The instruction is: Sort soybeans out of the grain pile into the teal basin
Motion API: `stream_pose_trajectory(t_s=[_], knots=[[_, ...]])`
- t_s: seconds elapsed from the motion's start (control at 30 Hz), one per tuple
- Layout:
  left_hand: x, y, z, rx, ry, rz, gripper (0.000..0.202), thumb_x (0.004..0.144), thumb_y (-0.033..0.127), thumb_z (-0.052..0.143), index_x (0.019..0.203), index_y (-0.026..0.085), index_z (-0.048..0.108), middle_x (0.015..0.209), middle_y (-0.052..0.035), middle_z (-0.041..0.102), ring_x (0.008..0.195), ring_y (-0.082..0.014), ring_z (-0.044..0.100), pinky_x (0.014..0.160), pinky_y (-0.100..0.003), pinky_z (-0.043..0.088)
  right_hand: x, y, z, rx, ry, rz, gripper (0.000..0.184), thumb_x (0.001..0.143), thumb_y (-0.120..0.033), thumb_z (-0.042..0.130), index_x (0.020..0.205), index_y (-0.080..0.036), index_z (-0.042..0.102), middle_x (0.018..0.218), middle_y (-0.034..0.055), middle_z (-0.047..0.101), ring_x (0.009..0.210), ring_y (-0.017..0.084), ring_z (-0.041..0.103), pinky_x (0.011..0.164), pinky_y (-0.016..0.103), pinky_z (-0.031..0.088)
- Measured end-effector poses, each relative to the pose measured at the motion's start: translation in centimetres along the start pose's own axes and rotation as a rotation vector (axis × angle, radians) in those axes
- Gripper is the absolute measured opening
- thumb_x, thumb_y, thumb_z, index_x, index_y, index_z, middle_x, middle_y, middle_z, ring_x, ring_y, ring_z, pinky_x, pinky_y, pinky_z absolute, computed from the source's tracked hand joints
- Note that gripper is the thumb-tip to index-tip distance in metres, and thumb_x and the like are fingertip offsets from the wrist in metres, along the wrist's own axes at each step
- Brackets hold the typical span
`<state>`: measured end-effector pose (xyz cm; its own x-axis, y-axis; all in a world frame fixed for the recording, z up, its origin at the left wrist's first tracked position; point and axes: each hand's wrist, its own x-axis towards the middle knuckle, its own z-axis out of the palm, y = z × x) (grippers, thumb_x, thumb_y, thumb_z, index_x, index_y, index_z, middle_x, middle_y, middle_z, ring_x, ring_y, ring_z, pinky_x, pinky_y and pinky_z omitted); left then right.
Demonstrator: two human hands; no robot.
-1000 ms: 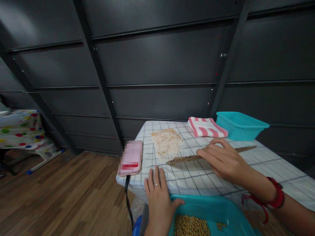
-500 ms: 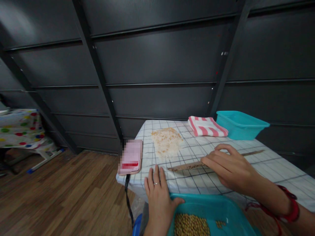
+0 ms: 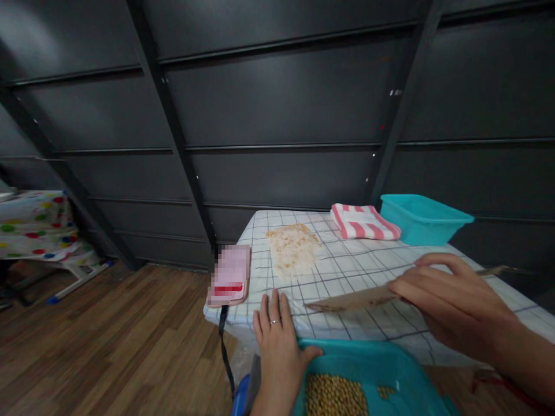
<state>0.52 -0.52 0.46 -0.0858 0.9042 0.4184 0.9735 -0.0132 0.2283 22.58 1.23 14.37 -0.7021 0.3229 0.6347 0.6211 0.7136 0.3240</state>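
My right hand (image 3: 455, 303) grips a long flat brown strip (image 3: 351, 300) that looks like cardboard and holds it just above the checked tablecloth (image 3: 373, 266), tilted toward me. My left hand (image 3: 280, 341) rests on the near left rim of a teal tub (image 3: 359, 358) with its thumb hooked over the edge and its fingers flat on the cloth. The tub holds tan beans (image 3: 336, 396). A patch of pale crumbs or grains (image 3: 292, 248) lies spread on the cloth beyond the strip.
A pink-cased phone (image 3: 229, 276) lies at the table's left edge. A folded pink-and-white striped cloth (image 3: 363, 222) and a second teal tub (image 3: 422, 216) sit at the back. Dark panelled wall behind; wooden floor and a dotted-cloth table (image 3: 30, 222) to the left.
My right hand has drawn the brown strip toward me and to the right, away from the crumb patch. My left hand has stayed on the tub's rim.
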Motion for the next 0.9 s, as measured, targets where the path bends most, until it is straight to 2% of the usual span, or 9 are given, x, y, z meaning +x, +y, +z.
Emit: stream_pose_trajectory(t_s=[0.07, 0.17, 0.33, 0.6, 0.9], knots=[[0.0, 0.0, 0.0, 0.003, -0.001, 0.000, 0.097, 0.041, 0.042, 0.073, 0.122, 0.007, 0.033, 0.129, -0.0189, 0.037, 0.120, -0.0368, 0.025, 0.095, -0.057, 0.024, 1.1, -0.2, 1.3, -0.063, 0.014, -0.094, 0.029, 0.076, 0.001, 0.029, 0.081, -0.019, 0.051, 0.066, 0.0003, 0.059, 0.059, 0.012, 0.049, 0.072, 0.034, 0.035], [-0.1, 0.0, 0.1, 0.003, 0.008, 0.001, 0.097, 0.042, 0.042, 0.072, 0.123, 0.008, 0.031, 0.129, -0.0188, 0.037, 0.120, -0.0364, 0.025, 0.095, -0.058, 0.024, 2.7, -0.8, 3.3, -0.057, 0.093, -0.186, 0.027, 0.077, -0.001, 0.031, 0.087, -0.015, 0.052, 0.070, 0.0030, 0.060, 0.063, 0.013, 0.049, 0.071, 0.035, 0.036], [-0.1, 0.0, 0.2, -0.002, 0.024, -0.007, 0.094, 0.043, 0.040, 0.072, 0.122, 0.008, 0.032, 0.128, -0.0181, 0.039, 0.121, -0.0357, 0.025, 0.096, -0.056, 0.024, 4.0, -1.5, 5.5, -0.092, 0.078, -0.232, 0.023, 0.079, -0.004, 0.035, 0.087, -0.013, 0.055, 0.067, 0.0026, 0.060, 0.064, 0.012, 0.049, 0.068, 0.032, 0.037], [-0.1, -0.3, 0.1, -0.032, 0.026, -0.009, 0.092, 0.045, 0.043, 0.071, 0.123, 0.011, 0.033, 0.129, -0.0173, 0.038, 0.121, -0.0344, 0.025, 0.097, -0.055, 0.024, 4.1, -1.7, 7.2, -0.211, 0.116, -0.305, 0.019, 0.079, -0.006, 0.041, 0.086, -0.012, 0.058, 0.068, 0.0029, 0.060, 0.065, 0.013, 0.049, 0.069, 0.032, 0.038], [0.0, 0.0, -0.2, -0.011, 0.038, -0.020, 0.091, 0.042, 0.039, 0.073, 0.120, 0.010, 0.035, 0.128, -0.0159, 0.039, 0.120, -0.0341, 0.028, 0.096, -0.055, 0.025, 4.8, 0.0, 8.0, -0.254, 0.142, -0.251, 0.022, 0.079, -0.004, 0.037, 0.085, -0.009, 0.058, 0.064, 0.0040, 0.058, 0.062, 0.014, 0.047, 0.067, 0.032, 0.037]])
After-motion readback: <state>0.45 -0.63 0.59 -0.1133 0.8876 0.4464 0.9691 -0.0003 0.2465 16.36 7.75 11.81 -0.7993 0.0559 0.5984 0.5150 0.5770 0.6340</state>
